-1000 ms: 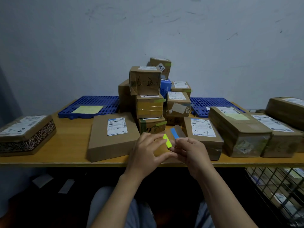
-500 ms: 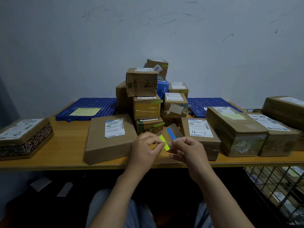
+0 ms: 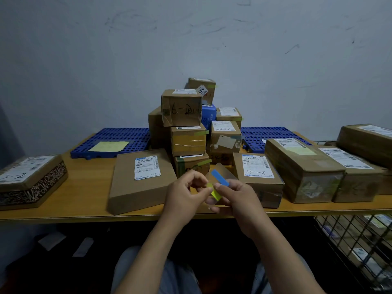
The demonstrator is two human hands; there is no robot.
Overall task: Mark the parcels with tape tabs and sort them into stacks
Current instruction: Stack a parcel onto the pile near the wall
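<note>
My right hand (image 3: 235, 198) holds a clear sheet of tape tabs (image 3: 223, 172) over the table's front edge; a blue tab (image 3: 220, 177) and a yellow-green tab (image 3: 214, 191) sit on it. My left hand (image 3: 184, 194) pinches the yellow-green tab between thumb and forefinger. A flat brown parcel (image 3: 135, 187) lies just left of my hands, and a parcel marked 4-3 (image 3: 257, 177) just right. Behind them rises a pile of small cardboard parcels (image 3: 186, 143), some bearing green tape tabs.
The wooden table (image 3: 84, 200) carries a patterned box (image 3: 27, 183) at far left and long parcels (image 3: 303, 166) at right. Two blue perforated pallets (image 3: 114, 136) lie at the back; the left one holds a yellow sheet (image 3: 109, 146). A wire basket (image 3: 358, 247) stands at lower right.
My hands stayed together over the table edge. My left fingers have closed tighter on the yellow-green tab, and the tab sheet has tilted slightly in my right hand.
</note>
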